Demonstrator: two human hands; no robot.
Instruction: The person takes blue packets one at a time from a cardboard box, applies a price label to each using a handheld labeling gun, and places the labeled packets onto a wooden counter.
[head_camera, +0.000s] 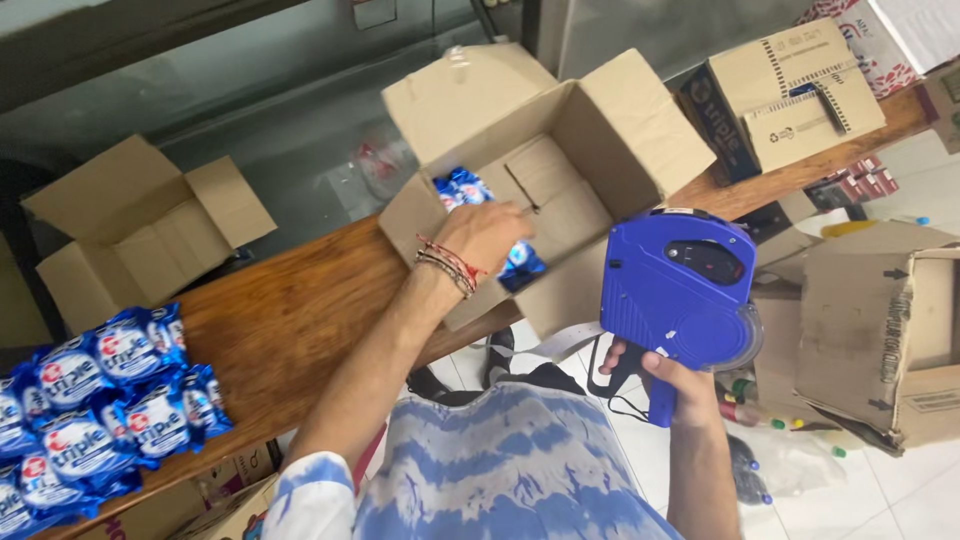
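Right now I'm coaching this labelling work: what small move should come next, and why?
Probably draw the left hand back out of the open carton with the blue packet it grips, toward the blue label gun held ready in the right hand.

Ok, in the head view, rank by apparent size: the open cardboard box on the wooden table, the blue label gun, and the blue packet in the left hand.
1. Open cardboard box
2. Blue label gun, enlarged by nearness
3. Blue packet

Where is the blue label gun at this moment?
The blue label gun is in the right hand, right of centre in the head view, just beside the open cardboard box.
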